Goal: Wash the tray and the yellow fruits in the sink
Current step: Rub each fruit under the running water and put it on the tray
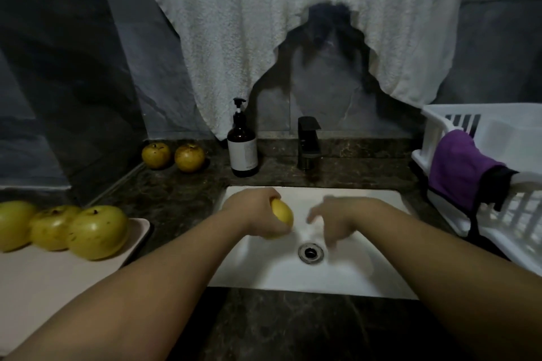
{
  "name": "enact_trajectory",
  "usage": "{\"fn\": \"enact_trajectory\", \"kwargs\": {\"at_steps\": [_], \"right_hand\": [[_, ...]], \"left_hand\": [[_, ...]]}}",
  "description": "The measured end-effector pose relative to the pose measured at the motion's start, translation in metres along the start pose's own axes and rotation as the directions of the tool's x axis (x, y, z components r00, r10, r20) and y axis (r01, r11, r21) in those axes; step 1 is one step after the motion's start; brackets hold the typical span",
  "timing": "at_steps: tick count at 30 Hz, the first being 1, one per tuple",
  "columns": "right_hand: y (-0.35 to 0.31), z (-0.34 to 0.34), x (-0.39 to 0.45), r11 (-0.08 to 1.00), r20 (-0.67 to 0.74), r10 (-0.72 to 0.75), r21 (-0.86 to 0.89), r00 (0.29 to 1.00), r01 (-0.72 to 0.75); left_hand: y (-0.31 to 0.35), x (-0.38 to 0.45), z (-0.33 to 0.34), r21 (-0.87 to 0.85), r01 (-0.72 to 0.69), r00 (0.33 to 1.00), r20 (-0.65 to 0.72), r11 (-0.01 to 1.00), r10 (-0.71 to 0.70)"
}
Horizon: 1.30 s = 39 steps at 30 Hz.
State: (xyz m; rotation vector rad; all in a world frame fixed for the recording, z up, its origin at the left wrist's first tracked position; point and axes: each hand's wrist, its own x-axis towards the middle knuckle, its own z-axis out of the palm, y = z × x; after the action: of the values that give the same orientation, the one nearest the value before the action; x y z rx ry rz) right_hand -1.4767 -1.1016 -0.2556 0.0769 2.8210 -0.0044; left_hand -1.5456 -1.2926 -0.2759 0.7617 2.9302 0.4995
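Note:
My left hand (252, 208) grips a yellow fruit (283, 218) over the white sink (366, 278), left of the drain (311, 253). My right hand (334, 221) hovers beside it over the basin, blurred, with fingers spread and pointing down, holding nothing. A pale tray (58, 281) lies on the counter at the left with three yellow fruits (96, 231) on its far edge. Two more yellow fruits (173, 155) sit on the counter by the back wall.
A brown pump bottle (242, 146) and a black tap (308, 142) stand behind the sink. A white dish rack (457, 123) with a purple cloth (460, 170) draped over it sits at the right. A white towel (264, 23) hangs on the wall above.

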Motion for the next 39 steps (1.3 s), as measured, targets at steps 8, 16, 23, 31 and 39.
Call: {"fn": "enact_trajectory", "kwargs": {"at_steps": [8,16,23,31,39], "right_hand": [[-0.019,-0.011,0.011,0.943,-0.061,-0.003,0.331,0.998,0.023],[-0.056,-0.096,0.054,0.487,-0.241,0.059,0.854,0.969,0.183],[-0.071,-0.154,0.112,0.160,-0.213,0.118,0.968,0.970,0.193],[-0.096,-0.187,0.157,0.307,-0.257,0.164,0.931,0.952,0.199],[-0.088,-0.187,0.160,0.145,-0.072,-0.015,0.987,0.997,0.073]], "left_hand": [[-0.023,-0.007,-0.004,-0.402,0.134,0.983,-0.066,0.906,-0.174],[-0.040,0.020,-0.018,-0.978,0.183,0.922,0.136,0.096,-0.363],[-0.045,0.059,-0.016,-0.982,0.065,0.899,0.135,-0.177,-0.416],[-0.047,0.080,-0.014,-0.981,0.087,0.914,0.149,-0.175,-0.378],[-0.048,0.082,-0.012,-0.979,0.059,0.925,0.127,-0.195,-0.359]]}}
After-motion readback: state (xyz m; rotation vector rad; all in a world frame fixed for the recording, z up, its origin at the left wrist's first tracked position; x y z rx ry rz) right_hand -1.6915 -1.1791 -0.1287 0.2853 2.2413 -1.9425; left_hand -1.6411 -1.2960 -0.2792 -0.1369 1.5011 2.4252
